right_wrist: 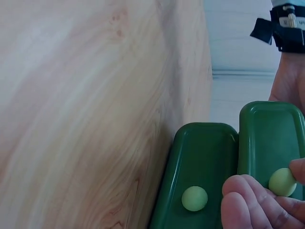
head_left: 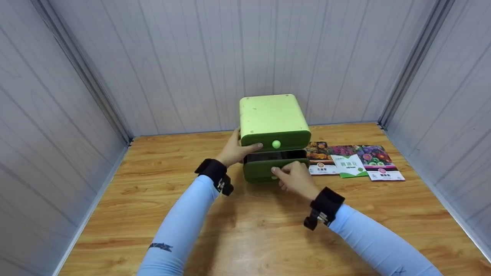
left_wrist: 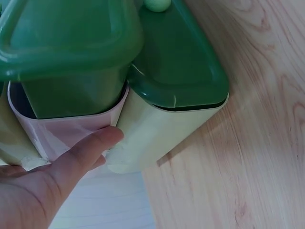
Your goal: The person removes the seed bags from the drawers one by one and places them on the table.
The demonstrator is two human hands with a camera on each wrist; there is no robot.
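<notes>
A small drawer cabinet [head_left: 273,115] with a pale green top and dark green drawer fronts stands on the table near the back wall. Its middle drawer [head_left: 256,171] is partly pulled out, showing a dark inside. My right hand [head_left: 300,179] pinches that drawer's round pale green knob [right_wrist: 282,182] between thumb and fingers. At the cabinet's left side rests my left hand [head_left: 232,151], its thumb stretched across the top drawer's front [head_left: 293,140]. In the left wrist view a straight finger touches the pink middle shell [left_wrist: 71,133]. The bottom drawer [left_wrist: 178,57] sits closed beneath.
Right of the cabinet, several flower-picture packets lie partly overlapping: an orange-flower one [head_left: 318,153], a white and green one [head_left: 349,165] and a purple-flower one [head_left: 379,161]. Pale panel walls [head_left: 184,69] enclose the wooden table [head_left: 161,184] at the back and sides.
</notes>
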